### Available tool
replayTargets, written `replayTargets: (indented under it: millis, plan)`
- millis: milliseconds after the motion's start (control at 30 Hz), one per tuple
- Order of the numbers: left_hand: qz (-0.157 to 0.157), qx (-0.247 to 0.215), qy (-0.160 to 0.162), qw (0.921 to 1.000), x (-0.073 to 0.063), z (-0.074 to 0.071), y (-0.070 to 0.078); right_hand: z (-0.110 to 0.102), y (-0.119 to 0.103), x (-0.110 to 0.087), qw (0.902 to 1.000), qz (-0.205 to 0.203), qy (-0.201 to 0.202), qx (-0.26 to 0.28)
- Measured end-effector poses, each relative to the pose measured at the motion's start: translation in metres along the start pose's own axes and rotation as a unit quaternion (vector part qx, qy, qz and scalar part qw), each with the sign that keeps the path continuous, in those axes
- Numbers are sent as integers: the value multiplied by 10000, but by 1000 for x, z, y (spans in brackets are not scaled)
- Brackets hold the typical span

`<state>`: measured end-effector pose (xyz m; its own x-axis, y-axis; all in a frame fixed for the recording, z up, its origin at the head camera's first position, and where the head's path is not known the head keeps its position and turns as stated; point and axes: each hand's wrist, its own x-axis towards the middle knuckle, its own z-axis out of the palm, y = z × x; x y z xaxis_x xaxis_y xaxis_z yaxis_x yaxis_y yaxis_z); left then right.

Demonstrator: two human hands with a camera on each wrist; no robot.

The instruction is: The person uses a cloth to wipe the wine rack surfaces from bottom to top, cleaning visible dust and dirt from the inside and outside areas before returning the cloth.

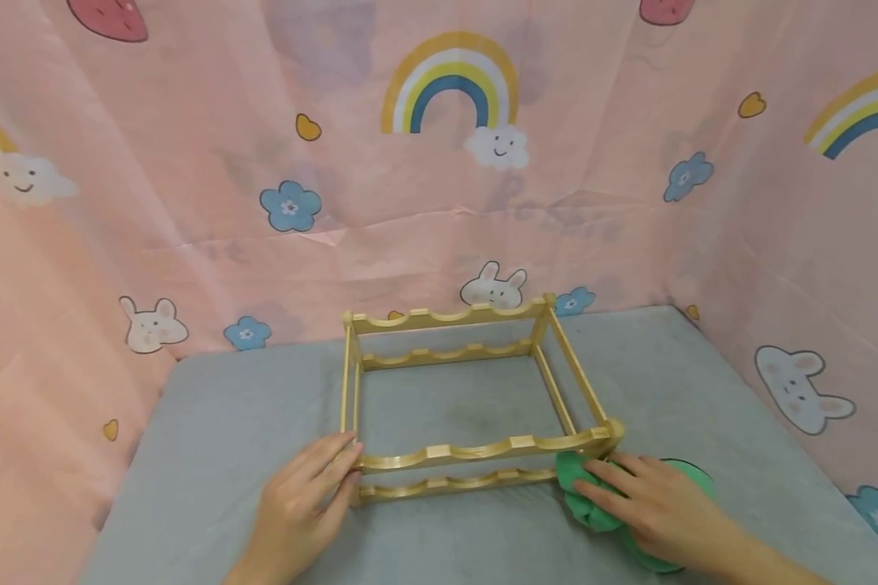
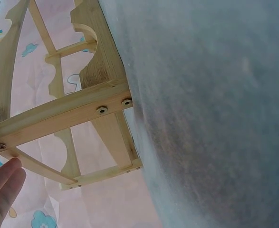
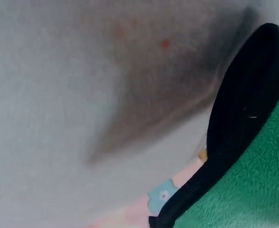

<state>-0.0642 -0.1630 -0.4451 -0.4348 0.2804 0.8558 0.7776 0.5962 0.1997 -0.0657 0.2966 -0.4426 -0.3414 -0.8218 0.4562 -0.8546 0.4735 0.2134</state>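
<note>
Left hand (image 1: pixel 300 494) pinches wooden bottle rack (image 1: pixel 439 457) at near-left corner; right hand (image 1: pixel 658 505) grips black-edged green cloth (image 1: pixel 584 510) against near-right corner.

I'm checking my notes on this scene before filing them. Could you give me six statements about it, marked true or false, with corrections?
1. The right hand's grip is on a green cloth. True.
2. The left hand's grip is at the far right corner of the rack. False: it is at the near left corner.
3. The rack has bars with scooped, wavy edges. True.
4. The rack is painted black. False: it is a pale wood colour.
5. The rack stands on a grey surface. True.
6. The green cloth's trim is bright yellow. False: it looks black in the right wrist view.
</note>
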Motion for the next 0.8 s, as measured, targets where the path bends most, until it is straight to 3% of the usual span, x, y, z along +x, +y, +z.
replayTargets:
  millis: [433,633,800]
  plan:
    - [-23,24,-39,10000,1,-1,0,-29,7,5,9990,-126,324,-264]
    - [-46,38,-56,10000,1,-2,1,-29,8,10,9956,87,883,-316]
    - [-84,24,-62,9999,1,-2,1,-26,5,17,9946,233,982,-247]
